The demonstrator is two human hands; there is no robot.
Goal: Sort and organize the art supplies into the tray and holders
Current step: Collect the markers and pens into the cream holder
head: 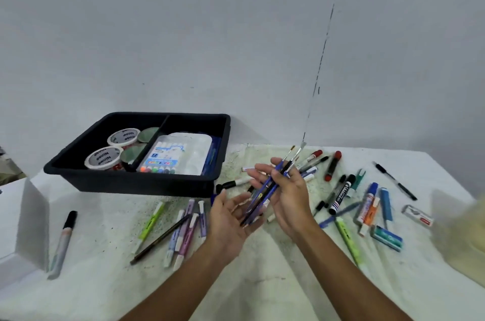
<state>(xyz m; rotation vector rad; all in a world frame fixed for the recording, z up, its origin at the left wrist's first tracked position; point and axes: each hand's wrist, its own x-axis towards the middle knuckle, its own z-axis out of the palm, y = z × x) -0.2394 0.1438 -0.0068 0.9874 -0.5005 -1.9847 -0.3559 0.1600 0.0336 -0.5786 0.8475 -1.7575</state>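
Above the pale cloth-covered table (262,281), a bundle of blue-handled paintbrushes (265,194) is clamped in the right hand (288,197), bristles up, and steadied by the left hand (231,218), fingers spread, likely for evening before the black divided plastic tray (131,181).

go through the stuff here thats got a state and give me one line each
right hand: grips the paintbrushes
left hand: open, palm up, under the brush handles
paintbrushes: bunched, off the table, bristles pointing away
black tray: open, partly filled
tape rolls: flat in the tray's left compartment
colour pen pack: lying in the right compartment
red-capped markers: capped, loose on the cloth
pastel pens: capped, scattered
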